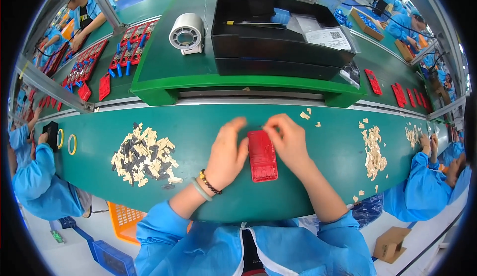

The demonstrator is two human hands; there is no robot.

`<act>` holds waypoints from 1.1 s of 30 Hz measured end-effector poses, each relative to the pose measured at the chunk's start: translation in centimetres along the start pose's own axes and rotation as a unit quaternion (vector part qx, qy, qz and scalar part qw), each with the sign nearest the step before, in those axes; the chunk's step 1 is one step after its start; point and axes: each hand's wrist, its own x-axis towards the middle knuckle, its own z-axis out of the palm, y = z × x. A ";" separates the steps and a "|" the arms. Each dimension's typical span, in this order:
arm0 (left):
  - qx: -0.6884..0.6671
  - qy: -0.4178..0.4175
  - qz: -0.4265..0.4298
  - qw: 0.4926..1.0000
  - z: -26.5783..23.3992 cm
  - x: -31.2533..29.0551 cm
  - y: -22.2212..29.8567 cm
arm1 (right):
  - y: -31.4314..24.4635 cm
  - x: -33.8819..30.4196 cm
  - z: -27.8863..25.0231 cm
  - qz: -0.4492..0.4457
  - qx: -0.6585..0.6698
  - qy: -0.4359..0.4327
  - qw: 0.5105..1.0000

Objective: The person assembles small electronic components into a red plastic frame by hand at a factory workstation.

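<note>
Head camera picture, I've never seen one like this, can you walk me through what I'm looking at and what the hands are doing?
This is a single picture from a wide fisheye camera worn on a person's head, looking down, so straight edges bend near the rim. There is no robot here. The two bare hands coming up from the bottom, in blue sleeves, are the wearer's own. The left hand rests against the side of a flat red plastic tray lying on the green work surface. The right hand pinches at the tray's top end; whether it holds a small part is too small to tell. To the left lies a pile of small beige and dark pieces, to the right a pile of beige pieces. Other workers in blue sit at both sides.
</note>
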 end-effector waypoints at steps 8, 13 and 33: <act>0.233 -0.142 0.178 0.946 2.8 -2.4 -1.0 | 2.8 0.5 0.2 0.330 0.236 -0.150 0.902; 0.248 -0.143 0.186 0.940 3.0 -2.5 -0.9 | 3.5 0.0 1.0 0.323 0.197 -0.132 0.916; 0.233 -0.136 0.166 0.949 3.1 -2.5 -0.8 | 3.6 -0.2 1.4 0.251 0.115 -0.104 0.955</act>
